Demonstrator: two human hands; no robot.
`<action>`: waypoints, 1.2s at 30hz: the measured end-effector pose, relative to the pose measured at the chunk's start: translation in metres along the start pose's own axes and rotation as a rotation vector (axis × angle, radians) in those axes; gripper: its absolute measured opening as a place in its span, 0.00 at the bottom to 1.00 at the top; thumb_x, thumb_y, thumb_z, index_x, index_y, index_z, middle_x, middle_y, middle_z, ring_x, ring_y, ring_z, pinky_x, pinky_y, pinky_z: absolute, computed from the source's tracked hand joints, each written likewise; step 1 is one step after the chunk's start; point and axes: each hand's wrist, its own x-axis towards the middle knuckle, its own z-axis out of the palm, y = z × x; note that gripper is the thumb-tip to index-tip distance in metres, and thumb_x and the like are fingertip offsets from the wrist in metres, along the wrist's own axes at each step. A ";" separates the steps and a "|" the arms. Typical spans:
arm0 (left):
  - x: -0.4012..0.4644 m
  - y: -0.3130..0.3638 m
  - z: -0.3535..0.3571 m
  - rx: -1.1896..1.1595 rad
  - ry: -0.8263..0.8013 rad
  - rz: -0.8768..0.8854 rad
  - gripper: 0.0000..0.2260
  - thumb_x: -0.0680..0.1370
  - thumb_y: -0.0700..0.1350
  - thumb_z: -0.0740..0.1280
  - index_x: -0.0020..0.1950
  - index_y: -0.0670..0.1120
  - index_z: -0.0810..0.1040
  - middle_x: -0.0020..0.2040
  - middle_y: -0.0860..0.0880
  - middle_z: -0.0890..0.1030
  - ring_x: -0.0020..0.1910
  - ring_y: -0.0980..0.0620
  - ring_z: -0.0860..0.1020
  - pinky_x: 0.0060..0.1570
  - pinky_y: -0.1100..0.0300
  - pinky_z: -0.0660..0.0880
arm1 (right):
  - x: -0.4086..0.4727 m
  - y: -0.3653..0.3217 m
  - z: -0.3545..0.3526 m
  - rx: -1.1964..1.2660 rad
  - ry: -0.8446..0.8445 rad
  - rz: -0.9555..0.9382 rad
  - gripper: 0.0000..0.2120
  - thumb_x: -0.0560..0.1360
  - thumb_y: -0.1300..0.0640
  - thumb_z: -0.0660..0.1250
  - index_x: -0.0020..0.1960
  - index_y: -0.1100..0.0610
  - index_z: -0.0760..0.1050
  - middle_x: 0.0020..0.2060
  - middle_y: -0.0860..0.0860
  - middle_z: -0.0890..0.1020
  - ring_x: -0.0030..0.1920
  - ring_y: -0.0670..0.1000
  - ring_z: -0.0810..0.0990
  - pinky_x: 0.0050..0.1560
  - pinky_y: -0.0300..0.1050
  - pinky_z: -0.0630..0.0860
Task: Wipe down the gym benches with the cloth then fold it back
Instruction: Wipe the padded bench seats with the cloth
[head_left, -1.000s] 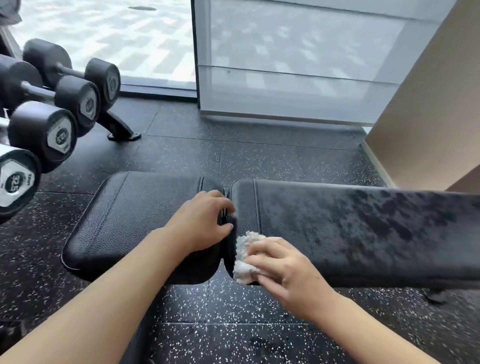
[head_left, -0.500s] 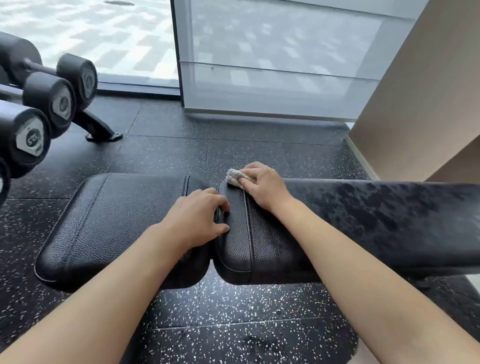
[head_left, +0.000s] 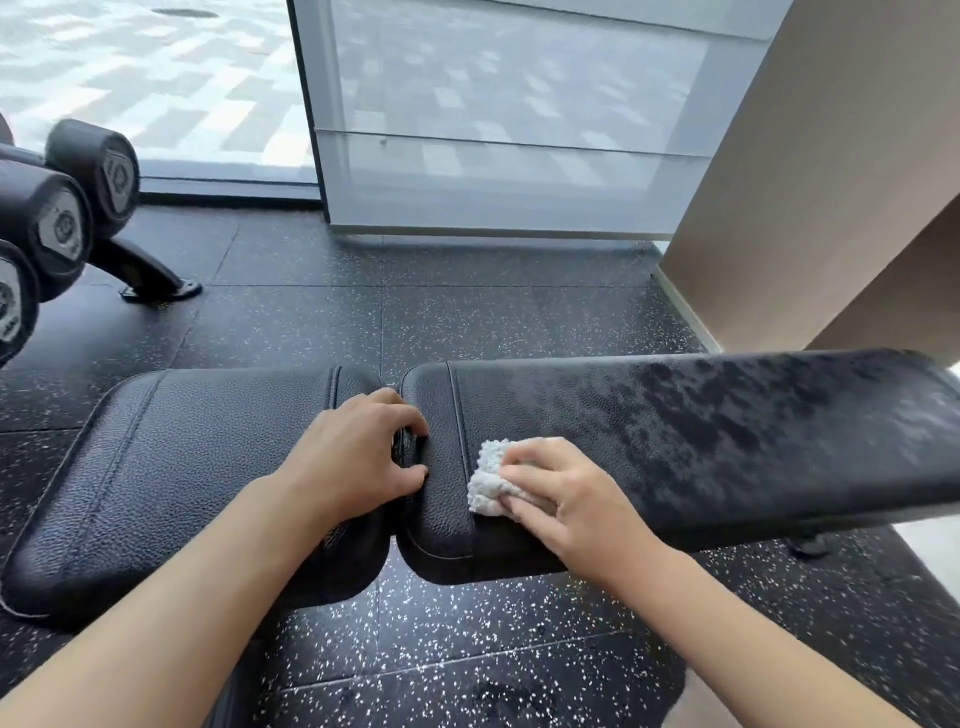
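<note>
While the right hand (head_left: 566, 499) lies palm-down on the long back pad (head_left: 675, 441) of the bench, the cloth (head_left: 488, 478) sits bunched beneath its fingers, pinned against the leather rather than lifted from it. Most of the white, nubbly cloth sticks out to the left of the fingertips, toward the pad's stitched seam; the rest is hidden under the palm. It lies on the near-left part of the pad, close to the front edge. The left hand (head_left: 358, 457) rests on the right end of the seat pad (head_left: 182, 467), its fingers curled down into the gap between the two pads and gripping the seat pad's edge (the fingertips themselves are hidden in the gap). The hands are near each other but apart. Farther right the back pad shows dark blotchy patches. Dumbbells (head_left: 62, 208) sit racked at the left edge, above the speckled rubber floor (head_left: 467, 649).
</note>
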 end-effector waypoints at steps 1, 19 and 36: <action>0.000 0.001 0.000 0.005 -0.001 -0.003 0.19 0.72 0.60 0.73 0.61 0.61 0.80 0.60 0.61 0.76 0.62 0.54 0.75 0.63 0.50 0.74 | 0.015 0.009 0.001 -0.024 0.015 0.017 0.12 0.79 0.52 0.71 0.59 0.55 0.84 0.59 0.46 0.80 0.61 0.49 0.77 0.65 0.47 0.74; 0.008 0.019 0.002 0.112 -0.024 -0.010 0.14 0.72 0.60 0.71 0.54 0.56 0.77 0.56 0.58 0.74 0.58 0.51 0.78 0.55 0.52 0.76 | 0.082 0.035 -0.007 -0.197 0.095 0.172 0.11 0.78 0.50 0.68 0.58 0.52 0.77 0.53 0.47 0.79 0.55 0.51 0.75 0.60 0.54 0.74; 0.014 0.027 0.013 0.095 0.022 0.037 0.13 0.75 0.59 0.68 0.56 0.56 0.79 0.57 0.56 0.75 0.58 0.49 0.75 0.57 0.50 0.75 | 0.069 0.036 0.005 -0.222 0.174 0.219 0.15 0.76 0.47 0.67 0.55 0.55 0.83 0.53 0.49 0.80 0.54 0.53 0.76 0.59 0.52 0.76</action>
